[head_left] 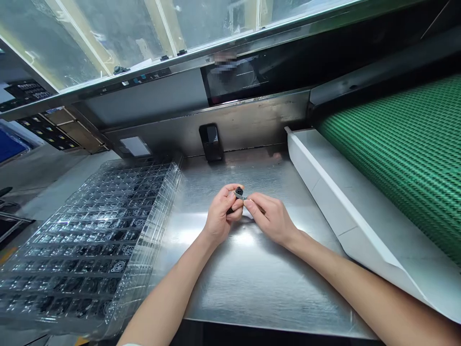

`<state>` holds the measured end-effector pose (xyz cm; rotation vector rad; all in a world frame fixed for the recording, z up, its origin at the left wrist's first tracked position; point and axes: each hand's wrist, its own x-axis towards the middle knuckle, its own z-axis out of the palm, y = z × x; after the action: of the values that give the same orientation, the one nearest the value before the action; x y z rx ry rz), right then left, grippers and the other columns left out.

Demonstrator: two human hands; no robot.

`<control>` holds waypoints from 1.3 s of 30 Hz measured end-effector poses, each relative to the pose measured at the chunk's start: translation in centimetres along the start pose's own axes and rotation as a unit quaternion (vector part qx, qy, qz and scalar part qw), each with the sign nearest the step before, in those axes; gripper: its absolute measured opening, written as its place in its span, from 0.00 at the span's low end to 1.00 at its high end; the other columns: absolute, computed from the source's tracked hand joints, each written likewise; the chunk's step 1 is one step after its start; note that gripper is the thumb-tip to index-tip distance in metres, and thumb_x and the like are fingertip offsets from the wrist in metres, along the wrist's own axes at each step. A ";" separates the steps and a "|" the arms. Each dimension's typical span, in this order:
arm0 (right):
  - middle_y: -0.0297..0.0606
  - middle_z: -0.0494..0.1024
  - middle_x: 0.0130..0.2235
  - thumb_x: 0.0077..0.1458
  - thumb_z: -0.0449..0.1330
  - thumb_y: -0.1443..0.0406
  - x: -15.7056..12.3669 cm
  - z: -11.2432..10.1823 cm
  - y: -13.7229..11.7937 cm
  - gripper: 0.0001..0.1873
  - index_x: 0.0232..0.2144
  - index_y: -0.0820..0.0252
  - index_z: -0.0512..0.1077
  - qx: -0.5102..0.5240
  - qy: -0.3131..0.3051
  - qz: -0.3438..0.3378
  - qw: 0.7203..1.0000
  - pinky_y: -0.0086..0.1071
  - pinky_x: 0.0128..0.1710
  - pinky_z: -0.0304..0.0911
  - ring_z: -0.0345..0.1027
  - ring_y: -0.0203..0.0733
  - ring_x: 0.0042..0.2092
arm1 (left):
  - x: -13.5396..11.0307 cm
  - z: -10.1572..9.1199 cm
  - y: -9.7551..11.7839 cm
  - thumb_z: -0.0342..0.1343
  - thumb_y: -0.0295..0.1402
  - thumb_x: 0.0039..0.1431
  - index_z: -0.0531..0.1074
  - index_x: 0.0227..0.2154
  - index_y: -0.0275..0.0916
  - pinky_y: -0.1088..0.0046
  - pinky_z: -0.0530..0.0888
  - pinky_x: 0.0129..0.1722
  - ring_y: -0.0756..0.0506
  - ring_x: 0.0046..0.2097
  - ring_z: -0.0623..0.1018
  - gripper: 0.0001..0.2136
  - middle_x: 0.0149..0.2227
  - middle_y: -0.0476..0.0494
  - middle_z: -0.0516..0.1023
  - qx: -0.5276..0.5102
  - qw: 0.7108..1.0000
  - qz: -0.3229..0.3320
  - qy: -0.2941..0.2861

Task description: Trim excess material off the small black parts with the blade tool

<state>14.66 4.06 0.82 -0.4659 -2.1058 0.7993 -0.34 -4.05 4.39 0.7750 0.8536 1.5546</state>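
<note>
One small black part is grasped in the curled left hand above the middle of the worktop; one slim metal tool is pinched in the right hand, against the part. One black phone is propped far; clear trays are stacked left.

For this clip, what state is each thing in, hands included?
Left hand: gripping black part
Right hand: pinching metal tool
Black part: held, mostly covered by fingers
Metal tool: held at the black part
Clear trays: stacked
Phone-like device: propped upright
Green belt: running or stopped, cannot tell
</note>
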 end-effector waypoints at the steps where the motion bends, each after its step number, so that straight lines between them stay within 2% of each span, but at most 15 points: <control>1: 0.34 0.69 0.30 0.79 0.48 0.51 0.0 0.0 0.0 0.25 0.33 0.58 0.68 0.000 -0.006 0.003 1.000 0.33 0.34 0.51 0.61 0.39 0.32 | 0.0 0.0 0.0 0.70 0.45 0.57 0.68 0.48 0.36 0.80 0.45 0.22 0.59 0.21 0.49 0.24 0.25 0.57 0.57 0.001 1.000 -0.002 0.001; 15: 0.35 0.69 0.28 0.78 0.45 0.47 -0.2 0.1 0.4 0.28 0.33 0.58 0.68 -0.061 -0.008 0.042 0.997 0.34 0.33 0.49 0.60 0.41 0.30 | 0.2 -0.3 -0.2 0.69 0.43 0.57 0.69 0.47 0.36 0.79 0.45 0.22 0.58 0.21 0.50 0.22 0.25 0.56 0.58 -0.006 1.000 -0.008 0.004; 19: 0.33 0.65 0.26 0.78 0.45 0.48 0.0 -0.1 0.5 0.27 0.31 0.57 0.66 -0.054 0.004 0.052 0.997 0.33 0.32 0.48 0.58 0.40 0.29 | 0.2 -0.3 -0.1 0.68 0.43 0.59 0.69 0.47 0.36 0.79 0.46 0.22 0.58 0.21 0.50 0.21 0.25 0.56 0.59 -0.007 1.000 -0.003 -0.006; 23: 0.32 0.67 0.27 0.78 0.47 0.50 -0.2 0.1 0.3 0.25 0.32 0.57 0.66 -0.033 -0.011 0.035 0.999 0.32 0.32 0.49 0.59 0.39 0.29 | 0.2 -0.4 -0.1 0.69 0.43 0.58 0.68 0.48 0.37 0.79 0.45 0.22 0.58 0.21 0.50 0.22 0.25 0.57 0.58 -0.005 1.000 -0.003 0.005; 30: 0.32 0.66 0.26 0.78 0.46 0.49 -0.4 0.4 0.3 0.26 0.32 0.57 0.67 -0.035 -0.013 0.048 0.998 0.33 0.31 0.49 0.58 0.39 0.28 | 0.1 -0.3 -0.1 0.69 0.42 0.57 0.69 0.47 0.36 0.79 0.46 0.22 0.58 0.20 0.51 0.22 0.25 0.57 0.58 -0.010 1.000 -0.012 0.007; 36: 0.31 0.65 0.25 0.77 0.48 0.51 -0.4 0.1 0.1 0.25 0.30 0.57 0.66 -0.057 0.022 0.036 0.997 0.33 0.31 0.50 0.59 0.38 0.28 | 1.3 -1.8 -0.3 0.64 0.37 0.61 0.69 0.47 0.37 0.78 0.46 0.21 0.58 0.18 0.51 0.16 0.26 0.57 0.60 -0.077 0.996 -0.011 0.043; 39: 0.30 0.68 0.26 0.77 0.51 0.51 -0.8 0.3 0.1 0.22 0.34 0.57 0.71 -0.067 0.024 0.005 0.997 0.32 0.30 0.52 0.60 0.37 0.26 | 2.0 -3.1 -0.5 0.61 0.39 0.62 0.67 0.42 0.37 0.77 0.44 0.20 0.58 0.18 0.51 0.13 0.26 0.57 0.60 -0.108 0.992 -0.010 0.067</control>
<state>14.92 3.58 0.19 -0.5626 -2.1227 0.6497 -3.02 -2.32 2.40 0.5088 0.7722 1.6643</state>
